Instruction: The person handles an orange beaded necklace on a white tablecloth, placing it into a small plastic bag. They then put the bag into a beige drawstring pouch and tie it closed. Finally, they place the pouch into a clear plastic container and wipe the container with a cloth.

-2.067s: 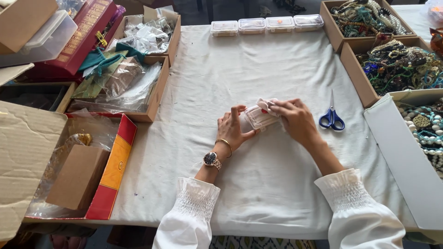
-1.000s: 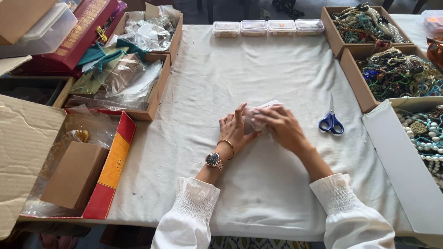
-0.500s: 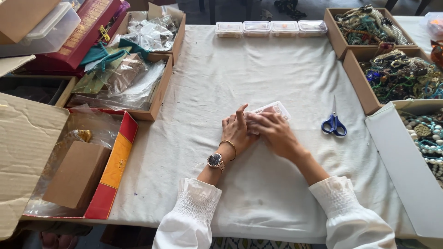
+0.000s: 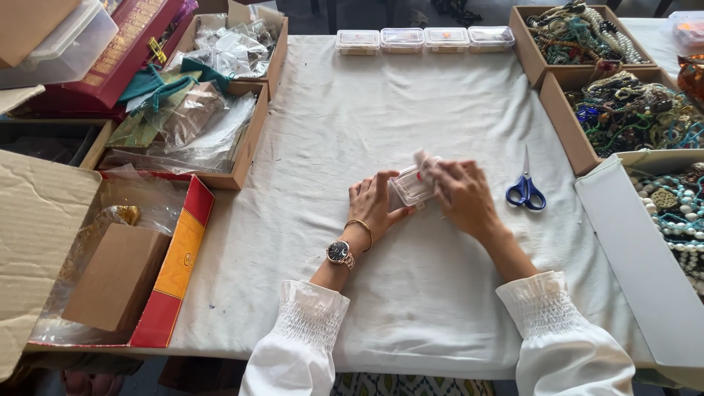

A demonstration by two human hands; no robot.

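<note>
A small clear plastic box sits between both hands over the white cloth-covered table. My left hand holds the box from its left side, with a watch and a bangle on that wrist. My right hand grips the box's right side and presses a bit of white tissue at its top. Both sleeves are white and gathered at the cuffs. The inside of the box is hidden by my fingers.
Blue-handled scissors lie just right of my right hand. Several clear lidded boxes line the far edge. Cardboard trays of beads and necklaces stand at right. Trays of plastic bags and a red box stand at left.
The box stays between my hands at the table's middle. My right hand has shifted on it and now presses white tissue at its top.
</note>
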